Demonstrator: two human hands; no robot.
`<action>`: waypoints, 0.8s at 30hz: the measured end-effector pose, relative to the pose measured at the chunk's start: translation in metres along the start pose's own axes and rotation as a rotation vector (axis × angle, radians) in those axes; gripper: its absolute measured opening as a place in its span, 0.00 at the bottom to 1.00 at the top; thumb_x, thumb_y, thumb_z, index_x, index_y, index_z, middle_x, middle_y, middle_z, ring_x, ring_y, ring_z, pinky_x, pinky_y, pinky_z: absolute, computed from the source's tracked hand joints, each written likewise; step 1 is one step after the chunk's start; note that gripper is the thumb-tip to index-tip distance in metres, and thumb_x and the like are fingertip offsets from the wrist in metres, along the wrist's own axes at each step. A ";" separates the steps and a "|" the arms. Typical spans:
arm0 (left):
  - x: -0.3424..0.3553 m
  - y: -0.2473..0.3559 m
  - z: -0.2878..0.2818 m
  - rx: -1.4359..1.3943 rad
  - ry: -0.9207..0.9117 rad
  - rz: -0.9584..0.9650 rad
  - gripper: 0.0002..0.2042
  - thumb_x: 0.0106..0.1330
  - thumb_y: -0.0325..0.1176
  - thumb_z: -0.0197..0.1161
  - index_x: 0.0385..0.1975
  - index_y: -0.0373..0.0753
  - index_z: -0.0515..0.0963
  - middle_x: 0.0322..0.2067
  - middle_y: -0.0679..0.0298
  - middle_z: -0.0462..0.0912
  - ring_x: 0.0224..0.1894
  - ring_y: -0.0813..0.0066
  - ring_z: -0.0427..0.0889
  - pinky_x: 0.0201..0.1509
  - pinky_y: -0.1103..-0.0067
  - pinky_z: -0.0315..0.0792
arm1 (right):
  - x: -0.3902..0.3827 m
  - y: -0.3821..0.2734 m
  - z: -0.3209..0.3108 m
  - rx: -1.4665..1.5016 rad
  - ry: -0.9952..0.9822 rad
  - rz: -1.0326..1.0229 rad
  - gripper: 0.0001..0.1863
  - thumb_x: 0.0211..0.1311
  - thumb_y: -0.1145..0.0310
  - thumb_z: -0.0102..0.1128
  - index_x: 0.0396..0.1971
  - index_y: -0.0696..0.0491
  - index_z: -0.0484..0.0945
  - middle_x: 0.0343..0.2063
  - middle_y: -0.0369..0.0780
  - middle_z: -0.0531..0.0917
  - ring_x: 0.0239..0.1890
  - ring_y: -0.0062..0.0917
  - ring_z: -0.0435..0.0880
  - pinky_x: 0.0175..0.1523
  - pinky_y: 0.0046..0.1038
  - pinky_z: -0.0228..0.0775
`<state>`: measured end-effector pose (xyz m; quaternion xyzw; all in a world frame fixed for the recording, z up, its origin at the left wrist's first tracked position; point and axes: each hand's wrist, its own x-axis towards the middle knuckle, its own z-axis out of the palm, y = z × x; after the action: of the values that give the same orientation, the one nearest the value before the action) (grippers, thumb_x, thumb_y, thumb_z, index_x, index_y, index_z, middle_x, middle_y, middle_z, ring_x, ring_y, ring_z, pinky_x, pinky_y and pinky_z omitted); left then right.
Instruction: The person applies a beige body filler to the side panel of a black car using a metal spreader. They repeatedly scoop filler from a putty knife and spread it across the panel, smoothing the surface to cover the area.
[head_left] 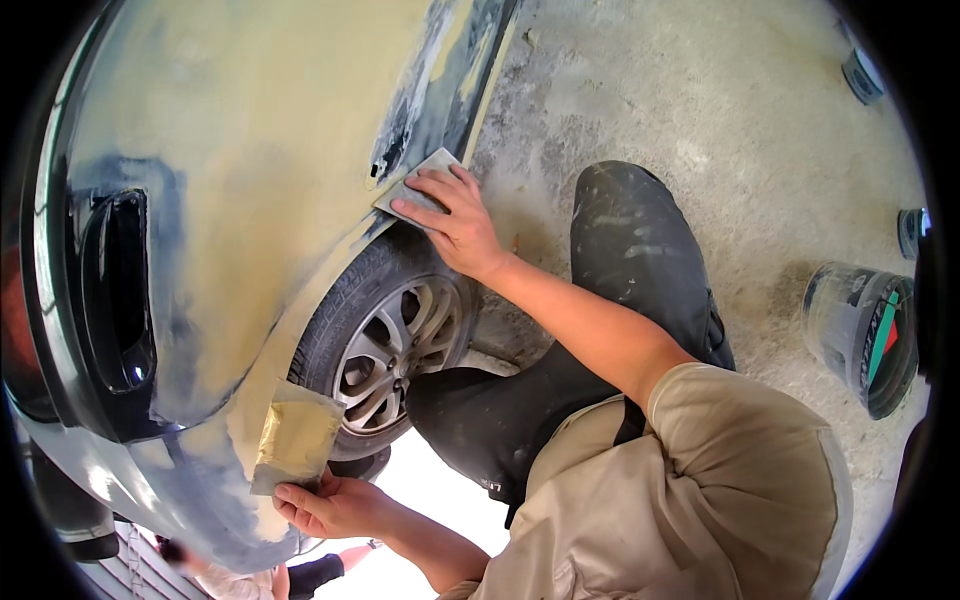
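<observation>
My right hand presses a flat grey rectangular piece against the car's body panel, just above the rear wheel arch. The fingers lie over the piece. Its underside is hidden. In my left hand, a thin grey square plate with a yellow-tan smear is pinched at its lower corner between thumb and fingers. It overlaps the car near the wheel's lower side. The car panel has broad pale yellow patches with blue-grey areas around them. Beside my hands is the wheel, with a black tyre and silver spokes.
My bent knees are close to the wheel on the concrete floor. A clear bucket lies at the right, with smaller containers beyond. A dark tail lamp recess is at the left. Another person shows at the bottom.
</observation>
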<state>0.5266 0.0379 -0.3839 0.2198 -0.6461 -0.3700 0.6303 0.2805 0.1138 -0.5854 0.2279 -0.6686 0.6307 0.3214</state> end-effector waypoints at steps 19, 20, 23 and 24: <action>0.006 -0.001 -0.004 0.040 -0.003 -0.017 0.13 0.69 0.35 0.55 0.45 0.30 0.71 0.39 0.57 0.79 0.40 0.73 0.79 0.39 0.83 0.76 | 0.002 0.004 0.015 0.038 0.001 0.000 0.29 0.47 0.81 0.57 0.50 0.37 0.79 0.50 0.38 0.75 0.56 0.36 0.71 0.65 0.49 0.51; 0.006 -0.001 -0.004 0.042 -0.003 -0.020 0.13 0.69 0.35 0.55 0.45 0.30 0.71 0.39 0.57 0.78 0.40 0.73 0.79 0.39 0.83 0.76 | 0.001 0.004 0.015 0.032 -0.001 -0.001 0.29 0.47 0.81 0.57 0.50 0.37 0.79 0.50 0.38 0.75 0.56 0.36 0.71 0.65 0.49 0.51; 0.006 -0.001 -0.005 0.053 0.003 -0.022 0.15 0.69 0.35 0.56 0.46 0.29 0.70 0.40 0.56 0.78 0.41 0.73 0.79 0.39 0.84 0.76 | 0.001 0.004 0.016 0.019 -0.005 -0.007 0.30 0.46 0.82 0.57 0.50 0.37 0.79 0.50 0.38 0.75 0.56 0.36 0.71 0.65 0.49 0.51; 0.007 -0.002 -0.006 0.058 0.008 -0.021 0.15 0.69 0.35 0.56 0.47 0.28 0.70 0.40 0.56 0.78 0.41 0.73 0.79 0.39 0.84 0.76 | 0.001 0.004 0.016 0.014 -0.006 -0.010 0.30 0.46 0.82 0.57 0.50 0.37 0.79 0.51 0.38 0.75 0.56 0.36 0.71 0.65 0.49 0.51</action>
<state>0.5314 0.0295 -0.3814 0.2462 -0.6518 -0.3569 0.6222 0.2746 0.0988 -0.5870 0.2352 -0.6639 0.6331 0.3210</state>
